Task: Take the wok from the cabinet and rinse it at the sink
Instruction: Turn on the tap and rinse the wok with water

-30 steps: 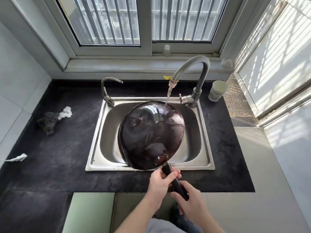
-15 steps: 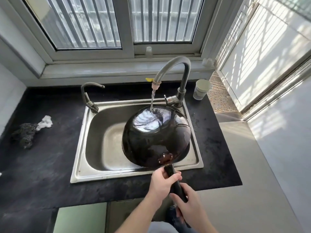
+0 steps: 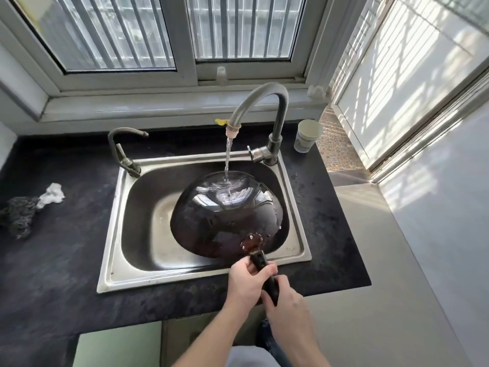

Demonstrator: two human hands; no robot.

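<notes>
You are clamping both your left hand [image 3: 247,280] and right hand [image 3: 287,300] on the black handle of the dark round steel wok [image 3: 227,218], which is hanging upturned over the stainless sink's [image 3: 113,229] right half. Water from the grey gooseneck tap [image 3: 260,102] is striking its far side; rotating it slowly is probably rinsing best.

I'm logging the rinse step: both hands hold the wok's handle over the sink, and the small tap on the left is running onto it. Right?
Not quite. The head view shows the water falling from the tall tap on the right; the small tap is dry. Both hands, left hand and right hand, hold the wok over the sink.
</notes>
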